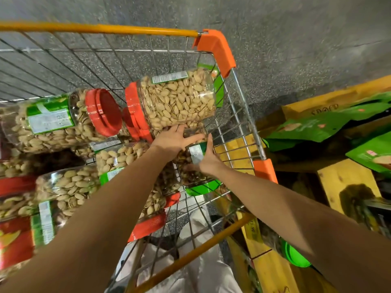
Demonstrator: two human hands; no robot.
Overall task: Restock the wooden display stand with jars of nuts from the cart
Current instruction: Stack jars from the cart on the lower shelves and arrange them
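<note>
Both my hands are down in the wire cart (243, 115), clasped around one clear jar of dark nuts with a green lid (195, 168) at the cart's right side. My left hand (173, 139) lies flat on the jar's upper side. My right hand (208, 158) presses on its right side over the white label. Just above them a red-lidded pistachio jar (175, 100) lies on its side. Several more red-lidded pistachio jars (55, 121) fill the cart's left half. The wooden display stand (347, 182) is to the right of the cart.
Green nut bags (313, 125) lie on the wooden stand, and a green-lidded jar (294, 254) sits low on it beneath my right forearm. The cart has orange corner guards (218, 49) and a yellow rail. Grey speckled floor lies beyond. My light trousers show below the cart.
</note>
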